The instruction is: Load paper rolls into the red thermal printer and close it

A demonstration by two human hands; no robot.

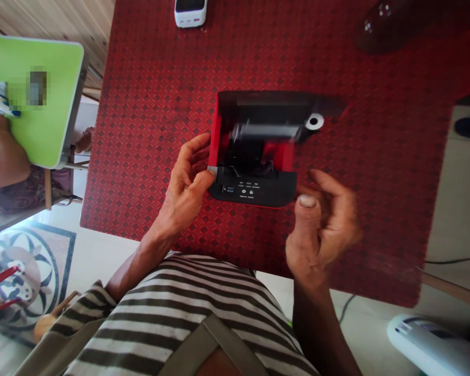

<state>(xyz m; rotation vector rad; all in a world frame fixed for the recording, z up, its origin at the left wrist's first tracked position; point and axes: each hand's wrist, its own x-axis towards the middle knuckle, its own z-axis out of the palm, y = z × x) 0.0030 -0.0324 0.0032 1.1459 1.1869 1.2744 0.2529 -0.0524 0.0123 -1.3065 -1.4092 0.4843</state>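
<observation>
A red and black receipt printer (254,189) sits on the red table with its lid (274,99) raised and smeared by motion. Inside the open bay is a blurred bar (266,131), with a white ring (314,121) around a dark hole at its right end. My left hand (188,183) grips the printer's left side, thumb on the grey piece at its front left corner. Beside the right front corner, my right hand (323,224) is raised with thumb and fingers apart and nothing visible in it; some of its fingers are hidden behind the thumb.
The table (152,104) has a patterned red cover. A white device (190,13) stands at its far edge, and a dark shiny object (384,26) at the far right. Another person's arm (8,151) rests at a green table (55,125) on the left. A white appliance (426,339) is at lower right.
</observation>
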